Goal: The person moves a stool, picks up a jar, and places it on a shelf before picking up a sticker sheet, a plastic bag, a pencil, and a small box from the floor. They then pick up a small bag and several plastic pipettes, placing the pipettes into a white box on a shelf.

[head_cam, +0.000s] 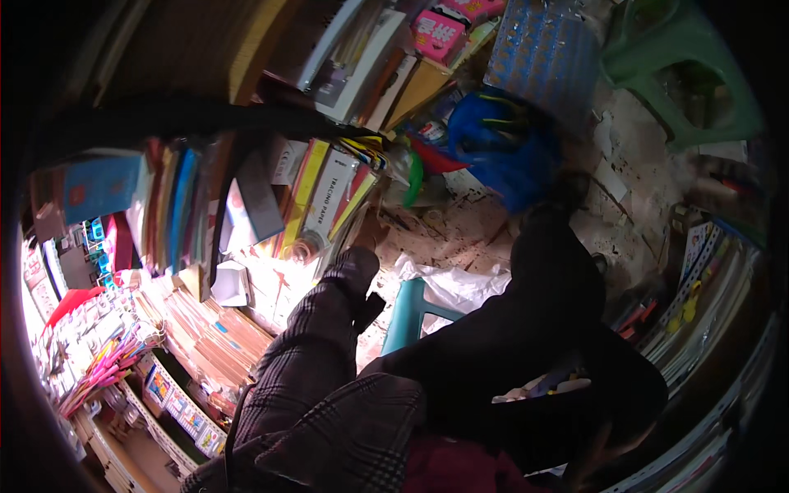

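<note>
A limb in plaid cloth (308,333) reaches up from the lower edge. My left hand (359,262) seems to be its dark, rounded end; shadow hides the fingers and anything in them. Beside that end, a pack of tracing paper (331,192) stands among thin packets on a low shelf. My right hand cannot be made out. Black-clothed limbs (548,296) spread across the middle and right, over part of a teal plastic stool (404,317). White crumpled plastic (459,280) lies just beyond the stool.
Books and folders (175,209) fill shelves at left, above stacked brown paper goods (203,326) and pens (102,379). A blue bag (502,138) lies on the littered floor (474,228). A green stool (684,68) stands at upper right; packaged goods (703,314) line the right.
</note>
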### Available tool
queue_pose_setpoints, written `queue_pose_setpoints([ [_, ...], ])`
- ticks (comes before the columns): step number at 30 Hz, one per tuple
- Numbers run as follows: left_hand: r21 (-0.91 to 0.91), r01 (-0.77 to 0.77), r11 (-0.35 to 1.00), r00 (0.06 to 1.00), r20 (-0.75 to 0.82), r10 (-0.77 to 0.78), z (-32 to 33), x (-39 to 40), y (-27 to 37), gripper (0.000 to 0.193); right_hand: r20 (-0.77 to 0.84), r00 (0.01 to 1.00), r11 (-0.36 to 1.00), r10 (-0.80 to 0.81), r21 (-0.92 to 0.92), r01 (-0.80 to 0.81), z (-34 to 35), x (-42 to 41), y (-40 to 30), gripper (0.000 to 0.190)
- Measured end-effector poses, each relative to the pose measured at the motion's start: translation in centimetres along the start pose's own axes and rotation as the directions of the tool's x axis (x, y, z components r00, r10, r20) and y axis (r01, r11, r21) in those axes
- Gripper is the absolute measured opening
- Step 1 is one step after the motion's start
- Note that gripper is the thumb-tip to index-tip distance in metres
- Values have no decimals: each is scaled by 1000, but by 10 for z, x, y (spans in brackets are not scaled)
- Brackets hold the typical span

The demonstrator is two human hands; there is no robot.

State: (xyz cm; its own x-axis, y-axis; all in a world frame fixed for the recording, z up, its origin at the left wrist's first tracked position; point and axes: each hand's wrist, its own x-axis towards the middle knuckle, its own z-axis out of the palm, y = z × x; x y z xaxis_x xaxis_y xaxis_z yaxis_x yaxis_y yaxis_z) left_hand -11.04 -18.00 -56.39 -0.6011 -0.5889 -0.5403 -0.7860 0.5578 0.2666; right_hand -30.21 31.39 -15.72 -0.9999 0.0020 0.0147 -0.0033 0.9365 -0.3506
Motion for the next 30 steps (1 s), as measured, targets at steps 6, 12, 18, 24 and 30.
queue_pose_setpoints([
  [6, 30, 106, 994, 990, -96, -103, 12, 39, 13, 48, -19, 985, 983, 169, 81, -167, -3, -2, 15, 73],
  [12, 262, 7, 965, 998, -57, 8, 45, 27, -10, 32, 2, 982, 979, 187, 85, -187, -5, -5, 14, 73],
  [18, -162, -79, 984, 933, 334, 130, 6, -60, 47, 22, 12, 980, 976, 196, 92, -197, -9, -11, 17, 73],
  [24, -799, -166, 578, 978, -60, 198, -93, -101, 180, 23, -19, 987, 984, 157, 88, -155, -5, 0, 18, 72],
  [30, -970, 104, -220, 917, 8, 400, -206, -78, 280, 34, -69, 945, 947, -320, -54, 317, -7, 66, -56, 51],
])
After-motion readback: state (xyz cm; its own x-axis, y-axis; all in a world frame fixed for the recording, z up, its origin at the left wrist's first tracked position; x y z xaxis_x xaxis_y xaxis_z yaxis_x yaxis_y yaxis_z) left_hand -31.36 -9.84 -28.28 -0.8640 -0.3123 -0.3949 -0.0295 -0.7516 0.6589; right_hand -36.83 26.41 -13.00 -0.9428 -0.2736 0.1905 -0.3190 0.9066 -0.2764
